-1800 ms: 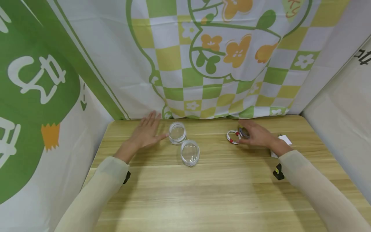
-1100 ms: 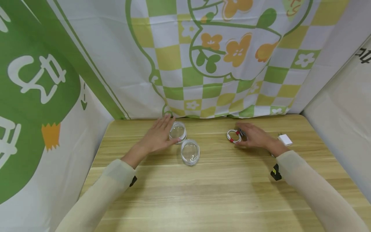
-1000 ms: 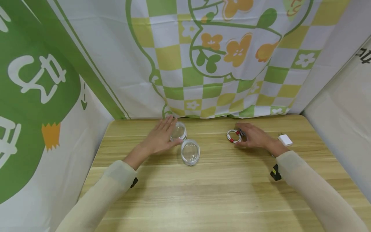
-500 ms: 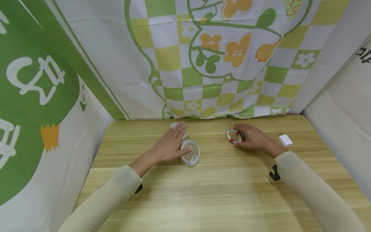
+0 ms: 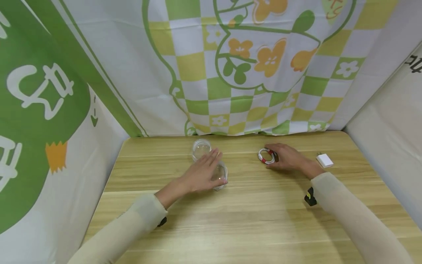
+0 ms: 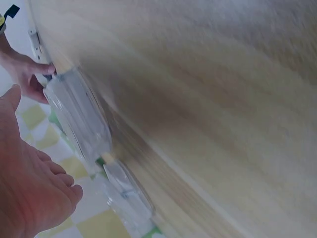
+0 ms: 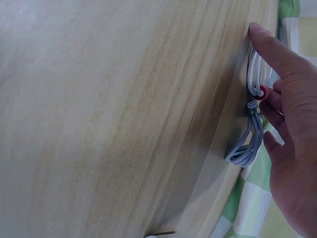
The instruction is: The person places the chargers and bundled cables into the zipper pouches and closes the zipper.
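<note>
In the head view, the left hand [image 5: 199,175], fingers straight, hovers over the nearer clear case [image 5: 221,171] while the right hand [image 5: 287,157] curves about a round white cable [image 5: 259,155] lying on the table [image 5: 244,216] without a long axis; the left wrist view shows that palm apart from the case; in the right wrist view, I cannot tell whether the fingers pinch the cable, probably light, flexible and best held by its red tie [image 7: 262,93].

- Wood-grain table [image 5: 211,227]
- Left of centre, far side: two round clear containers [image 5: 201,146], close together
- Right, far side: red-tied white cable [image 7: 252,74], grey braided cable [image 7: 254,140], white plug adapter [image 5: 324,160]
</note>
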Motion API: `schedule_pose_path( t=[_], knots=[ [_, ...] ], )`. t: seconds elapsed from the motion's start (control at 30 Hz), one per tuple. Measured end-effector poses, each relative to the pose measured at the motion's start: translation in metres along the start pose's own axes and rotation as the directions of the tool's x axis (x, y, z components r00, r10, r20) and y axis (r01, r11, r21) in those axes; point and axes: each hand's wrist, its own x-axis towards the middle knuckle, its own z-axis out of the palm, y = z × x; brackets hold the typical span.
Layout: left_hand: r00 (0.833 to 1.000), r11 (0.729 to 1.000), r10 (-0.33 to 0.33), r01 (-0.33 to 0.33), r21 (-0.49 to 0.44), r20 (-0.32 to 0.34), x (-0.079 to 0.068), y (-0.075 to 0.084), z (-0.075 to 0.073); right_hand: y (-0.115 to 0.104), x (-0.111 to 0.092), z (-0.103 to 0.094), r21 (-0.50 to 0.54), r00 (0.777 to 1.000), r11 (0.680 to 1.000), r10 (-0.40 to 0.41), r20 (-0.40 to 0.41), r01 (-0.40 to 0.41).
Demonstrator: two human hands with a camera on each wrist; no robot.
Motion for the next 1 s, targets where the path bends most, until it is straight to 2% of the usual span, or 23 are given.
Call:
schedule_pose_path(
  t=[0.13, 0.33, 0.57, 0.8, 1.0],
  knots=[
    [1.000, 1.000, -0.010, 0.011, -0.025, 0.010, -0.001, 0.007, 0.003, 0.000, 0.001, 0.001, 0.013, 1.000, 1.000, -0.002, -0.006, 0.002],
    [1.000, 0.996, -0.016, 0.014, -0.086, -0.015, -0.002, 0.013, 0.011, 0.000, 0.003, 0.002, 0.032, 1.000, 0.999, -0.003, -0.014, 0.003],
    [0.999, 0.995, -0.006, 0.002, -0.098, -0.034, -0.005, 0.018, 0.016, 0.002, 0.004, 0.004, 0.032, 1.000, 0.999, -0.003, -0.031, 0.004],
    [0.999, 0.983, -0.026, 0.020, -0.182, -0.032, -0.006, 0.020, 0.019, 0.001, 0.004, 0.004, 0.035, 0.998, 0.999, -0.014, -0.054, 0.016],
    [0.998, 0.977, -0.037, 0.025, -0.210, -0.054, -0.006, 0.020, 0.023, -0.001, 0.004, 0.004, 0.037, 0.998, 0.999, -0.013, -0.067, 0.015]
  ],
)
